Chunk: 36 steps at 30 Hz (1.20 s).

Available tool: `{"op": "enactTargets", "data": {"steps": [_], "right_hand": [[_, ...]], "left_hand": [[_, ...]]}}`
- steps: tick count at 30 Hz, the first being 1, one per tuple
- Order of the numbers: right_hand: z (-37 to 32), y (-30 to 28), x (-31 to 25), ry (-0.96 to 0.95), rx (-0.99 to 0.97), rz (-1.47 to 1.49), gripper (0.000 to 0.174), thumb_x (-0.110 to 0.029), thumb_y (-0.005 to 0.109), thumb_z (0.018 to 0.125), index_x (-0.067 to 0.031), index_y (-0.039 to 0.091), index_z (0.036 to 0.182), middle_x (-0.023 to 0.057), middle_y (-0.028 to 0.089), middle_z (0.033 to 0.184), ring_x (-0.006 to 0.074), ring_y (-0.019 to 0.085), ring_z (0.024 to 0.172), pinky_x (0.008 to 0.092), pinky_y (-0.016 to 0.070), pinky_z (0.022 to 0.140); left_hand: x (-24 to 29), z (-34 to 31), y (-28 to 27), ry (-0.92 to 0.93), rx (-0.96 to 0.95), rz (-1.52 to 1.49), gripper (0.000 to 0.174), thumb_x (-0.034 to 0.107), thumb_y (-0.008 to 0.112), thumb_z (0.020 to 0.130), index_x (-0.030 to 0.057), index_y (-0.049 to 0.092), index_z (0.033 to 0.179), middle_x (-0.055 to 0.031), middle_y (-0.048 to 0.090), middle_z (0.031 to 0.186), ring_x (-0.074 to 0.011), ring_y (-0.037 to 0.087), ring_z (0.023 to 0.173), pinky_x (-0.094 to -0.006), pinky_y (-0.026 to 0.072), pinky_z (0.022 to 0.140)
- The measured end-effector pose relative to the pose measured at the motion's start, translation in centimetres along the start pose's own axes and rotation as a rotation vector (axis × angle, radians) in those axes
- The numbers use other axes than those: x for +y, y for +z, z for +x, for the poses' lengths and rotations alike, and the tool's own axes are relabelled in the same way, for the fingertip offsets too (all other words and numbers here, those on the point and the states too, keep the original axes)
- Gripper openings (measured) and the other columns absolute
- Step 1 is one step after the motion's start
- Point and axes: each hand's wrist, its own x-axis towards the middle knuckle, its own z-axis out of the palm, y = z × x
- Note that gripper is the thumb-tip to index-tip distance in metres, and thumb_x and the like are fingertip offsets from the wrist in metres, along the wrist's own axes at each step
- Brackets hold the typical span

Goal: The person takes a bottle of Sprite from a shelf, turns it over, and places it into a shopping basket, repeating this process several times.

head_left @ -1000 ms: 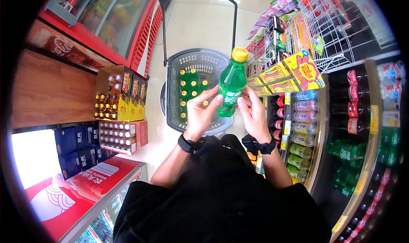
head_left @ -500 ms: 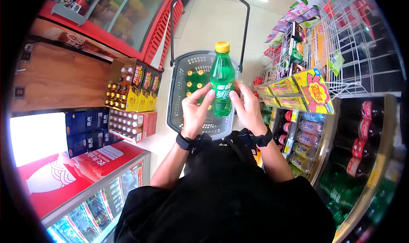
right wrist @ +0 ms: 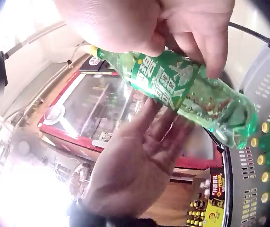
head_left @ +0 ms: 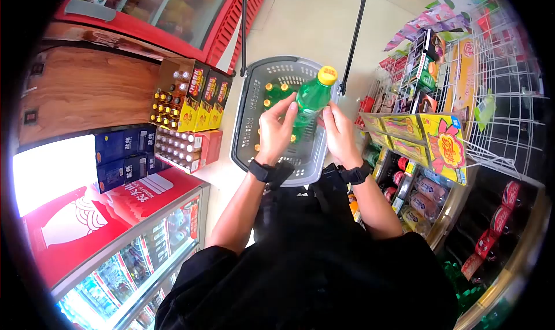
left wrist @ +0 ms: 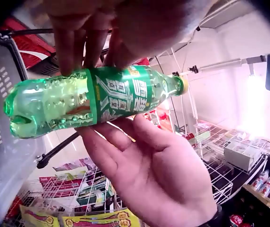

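Observation:
A green plastic soda bottle [head_left: 315, 96] with a yellow cap is held between my two hands over the basket, its cap tipped up and to the right in the head view. My left hand [head_left: 276, 130] holds one side of it with thumb and fingers. On the opposite side my right hand [head_left: 342, 138] grips it the same way. The left wrist view shows the printed label [left wrist: 121, 92] around the bottle's middle. Below the hands stands a grey shopping basket [head_left: 295, 177], with several yellow-capped green bottles [head_left: 268, 103] inside, partly hidden by my left hand.
The basket's black handle [head_left: 354, 35] stands raised beyond the bottle. To the right, a wire rack [head_left: 399, 81] carries a yellow candy box [head_left: 445, 148], with shelves of drinks below. Boxed bottles [head_left: 199, 113] and a red-edged freezer [head_left: 199, 46] line the left.
The bottle has swung from leaning right to more upright, then tipped so its cap points up and right again. Both hands keep hold. The head view has shifted, putting the basket further right.

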Motion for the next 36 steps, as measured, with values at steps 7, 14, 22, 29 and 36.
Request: {"op": "enactTargets", "data": {"steps": [7,14,22,29,36], "right_hand": [[3.6,2.2,2.3,0.093,0.016,-0.016,0.050,-0.039,0.036,0.106,-0.0080,0.044,0.144,0.0041,0.057,0.128,0.0099,0.053,0.101,0.0282,0.0463,0.085],[6.6,3.6,7.5,0.217,-0.010,-0.035,0.052,-0.042,0.036,0.105,-0.0128,0.038,0.148,0.0072,0.043,0.146,0.0199,0.044,0.131,0.0372,0.0426,0.101],[8.0,5.2,9.8,0.588,0.070,0.310,0.064,-0.058,0.026,0.102,-0.0176,0.031,0.151,0.0037,0.036,0.151,0.0168,0.030,0.140,0.0393,0.0266,0.112],[9.7,6.3,13.7,0.660,0.143,0.467,0.060,-0.057,0.038,0.099,-0.0179,0.033,0.144,-0.0008,0.040,0.140,0.0164,0.039,0.126,0.0378,0.0333,0.104],[11.3,7.7,18.8,0.787,0.262,0.553,0.055,-0.056,0.040,0.098,-0.0193,0.047,0.137,-0.0042,0.055,0.122,0.0097,0.049,0.111,0.0294,0.0347,0.098]], "left_hand": [[-4.8,3.6,1.0,-0.055,0.013,-0.130,0.032,0.022,0.049,0.102,-0.0048,0.059,0.116,-0.0118,0.066,0.098,-0.0132,0.059,0.092,-0.0288,0.0468,0.084],[-9.9,5.9,1.5,-0.240,-0.031,-0.165,0.034,0.030,0.041,0.104,0.0006,0.056,0.116,-0.0099,0.061,0.096,-0.0155,0.054,0.090,-0.0305,0.0434,0.084],[-10.8,7.9,2.5,-0.336,-0.143,-0.129,0.054,0.039,0.045,0.102,-0.0031,0.044,0.135,-0.0247,0.052,0.137,-0.0289,0.053,0.124,-0.0348,0.0383,0.104],[-15.9,10.4,3.9,-0.117,-0.097,0.068,0.058,0.042,0.050,0.099,-0.0045,0.045,0.132,-0.0269,0.049,0.132,-0.0385,0.051,0.121,-0.0393,0.0398,0.102],[-18.1,12.2,3.7,-0.191,-0.159,0.218,0.059,0.049,0.048,0.096,-0.0031,0.056,0.124,-0.0220,0.056,0.125,-0.0404,0.050,0.118,-0.0433,0.0394,0.101]]}}
